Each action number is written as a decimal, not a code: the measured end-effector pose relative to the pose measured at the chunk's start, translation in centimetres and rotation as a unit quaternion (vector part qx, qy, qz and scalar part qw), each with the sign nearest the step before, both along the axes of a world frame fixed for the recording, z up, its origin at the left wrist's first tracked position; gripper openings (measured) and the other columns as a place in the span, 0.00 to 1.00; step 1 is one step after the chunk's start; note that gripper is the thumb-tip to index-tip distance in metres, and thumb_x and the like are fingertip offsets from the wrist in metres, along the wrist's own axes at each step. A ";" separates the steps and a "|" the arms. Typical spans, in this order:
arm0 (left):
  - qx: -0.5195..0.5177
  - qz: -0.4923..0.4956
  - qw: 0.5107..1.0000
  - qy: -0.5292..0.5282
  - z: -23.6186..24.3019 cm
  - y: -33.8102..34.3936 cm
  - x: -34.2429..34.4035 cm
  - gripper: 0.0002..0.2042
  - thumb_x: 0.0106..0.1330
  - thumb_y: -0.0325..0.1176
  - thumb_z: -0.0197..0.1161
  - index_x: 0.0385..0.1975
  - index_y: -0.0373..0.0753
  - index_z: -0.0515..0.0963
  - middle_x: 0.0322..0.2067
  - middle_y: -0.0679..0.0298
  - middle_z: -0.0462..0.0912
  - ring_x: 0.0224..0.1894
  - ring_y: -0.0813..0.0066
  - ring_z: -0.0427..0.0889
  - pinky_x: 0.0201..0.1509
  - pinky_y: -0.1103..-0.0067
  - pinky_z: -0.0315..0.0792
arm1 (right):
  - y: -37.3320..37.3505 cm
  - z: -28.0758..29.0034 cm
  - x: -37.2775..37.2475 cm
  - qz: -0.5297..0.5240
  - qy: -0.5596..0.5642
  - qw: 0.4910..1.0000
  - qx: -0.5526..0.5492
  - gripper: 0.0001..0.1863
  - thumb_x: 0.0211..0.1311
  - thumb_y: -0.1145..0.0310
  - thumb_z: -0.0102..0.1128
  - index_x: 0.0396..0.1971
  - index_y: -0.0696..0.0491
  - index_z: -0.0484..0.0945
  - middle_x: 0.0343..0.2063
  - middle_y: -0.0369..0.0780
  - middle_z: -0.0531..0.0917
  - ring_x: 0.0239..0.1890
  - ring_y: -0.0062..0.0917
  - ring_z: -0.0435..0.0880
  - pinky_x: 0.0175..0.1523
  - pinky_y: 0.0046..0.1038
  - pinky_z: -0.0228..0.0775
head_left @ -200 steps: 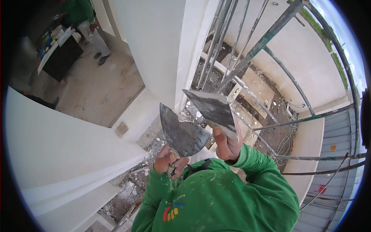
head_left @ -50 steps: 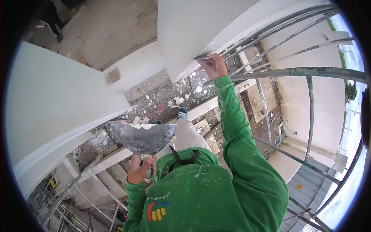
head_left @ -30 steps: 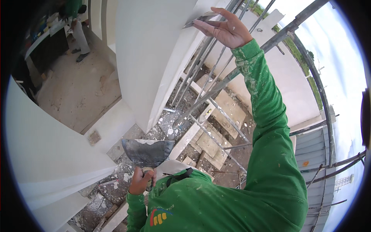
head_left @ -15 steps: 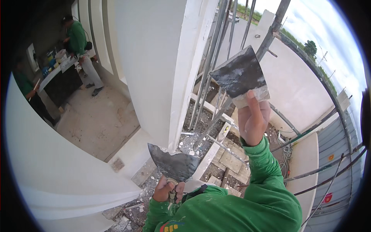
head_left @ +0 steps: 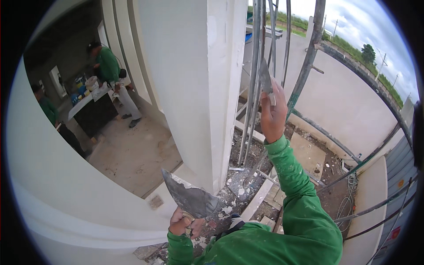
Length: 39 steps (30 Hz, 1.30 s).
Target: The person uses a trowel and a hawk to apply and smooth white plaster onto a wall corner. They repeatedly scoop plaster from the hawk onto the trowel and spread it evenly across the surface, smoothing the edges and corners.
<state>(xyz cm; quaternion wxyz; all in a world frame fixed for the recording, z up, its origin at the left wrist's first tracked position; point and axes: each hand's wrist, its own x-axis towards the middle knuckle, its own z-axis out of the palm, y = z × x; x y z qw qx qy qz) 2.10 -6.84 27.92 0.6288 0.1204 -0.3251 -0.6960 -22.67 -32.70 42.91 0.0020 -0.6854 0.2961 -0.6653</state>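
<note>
My left hand [head_left: 180,223], low and near my body, is closed round the handle of a wide putty knife [head_left: 190,197]. That knife's dark blade points up and carries pale filler along its upper edge. Raised higher on the right, my right hand [head_left: 274,117] grips a second putty knife [head_left: 266,78], with the thumb against its blade. This blade appears nearly edge-on, so its face is mostly hidden. To the left of it, apart from the blade, rises the edge of a white wall column [head_left: 221,97].
Metal scaffold poles [head_left: 304,62] stand beyond my right hand. Below lie rubble and planks [head_left: 260,194]. A coiled cable [head_left: 349,194] is near the low wall. Through the left opening, a person in green [head_left: 108,64] stands by a cluttered table [head_left: 90,117]; another person [head_left: 46,106] is farther left.
My right hand has moved left toward the column and turned its putty knife from face-on to nearly edge-on. The left putty knife stays low. The view has shifted somewhat.
</note>
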 end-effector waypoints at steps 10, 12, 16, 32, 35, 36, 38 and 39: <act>0.127 0.072 0.989 0.012 -4.4 4.1 -2.3 0.28 0.67 0.38 0.58 0.64 0.42 0.55 0.21 0.60 0.65 0.16 0.69 0.68 0.08 0.78 0.65 | -9.4 -0.2 5.8 -0.162 0.153 0.964 -0.143 0.43 0.40 0.90 0.43 0.63 0.47 0.68 0.62 0.34 0.69 0.68 0.29 0.63 0.71 0.55 0.24; 0.133 0.062 0.989 0.016 -5.2 4.4 -2.1 0.27 0.67 0.37 0.58 0.63 0.43 0.56 0.22 0.59 0.66 0.16 0.69 0.68 0.08 0.78 0.66 | -10.5 0.3 6.3 -0.175 0.159 0.959 -0.158 0.44 0.38 0.90 0.43 0.62 0.46 0.68 0.62 0.32 0.69 0.67 0.27 0.64 0.71 0.52 0.24; 0.153 0.078 0.984 0.035 -4.7 4.4 -2.2 0.26 0.68 0.37 0.58 0.63 0.44 0.56 0.22 0.60 0.66 0.17 0.70 0.68 0.09 0.78 0.66 | -12.4 1.2 7.0 -0.149 0.203 0.953 -0.167 0.41 0.44 0.85 0.51 0.64 0.42 0.65 0.63 0.30 0.68 0.65 0.27 0.66 0.68 0.55 0.32; 0.304 0.043 0.952 -0.009 -7.7 1.7 -3.5 0.28 0.63 0.37 0.63 0.60 0.41 0.58 0.21 0.60 0.66 0.16 0.69 0.69 0.10 0.77 0.66 | -12.3 -23.2 6.9 -0.078 0.207 0.973 -0.059 0.34 0.44 0.82 0.53 0.56 0.43 0.75 0.56 0.33 0.75 0.60 0.28 0.73 0.66 0.49 0.39; 0.341 0.020 0.939 -0.034 -10.5 0.9 -3.4 0.29 0.63 0.38 0.64 0.59 0.39 0.58 0.20 0.60 0.66 0.16 0.69 0.70 0.09 0.77 0.66 | -12.0 -30.9 6.0 -0.085 0.219 0.971 -0.034 0.31 0.46 0.81 0.55 0.55 0.42 0.76 0.56 0.32 0.76 0.60 0.27 0.73 0.67 0.49 0.39; 0.349 0.010 0.936 -0.044 -11.3 0.5 -3.3 0.29 0.63 0.38 0.64 0.59 0.38 0.58 0.20 0.60 0.66 0.16 0.69 0.70 0.09 0.77 0.66 | -11.8 -33.5 5.7 -0.094 0.228 0.969 -0.021 0.28 0.49 0.79 0.56 0.53 0.41 0.77 0.55 0.31 0.76 0.59 0.26 0.74 0.67 0.49 0.39; 0.350 0.002 0.936 -0.046 -12.7 0.0 -3.5 0.30 0.65 0.39 0.62 0.61 0.36 0.56 0.22 0.59 0.67 0.18 0.71 0.70 0.13 0.78 0.67 | -11.5 -37.9 5.6 -0.088 0.238 0.967 -0.012 0.27 0.50 0.79 0.56 0.52 0.40 0.78 0.55 0.31 0.76 0.60 0.26 0.73 0.67 0.50 0.40; 0.350 -0.003 0.935 -0.049 -13.5 -0.2 -3.3 0.30 0.66 0.39 0.61 0.61 0.35 0.55 0.23 0.59 0.67 0.19 0.72 0.71 0.15 0.79 0.67 | -11.4 -40.0 5.7 -0.087 0.241 0.967 -0.007 0.26 0.51 0.78 0.56 0.51 0.40 0.78 0.54 0.30 0.76 0.60 0.25 0.73 0.67 0.50 0.40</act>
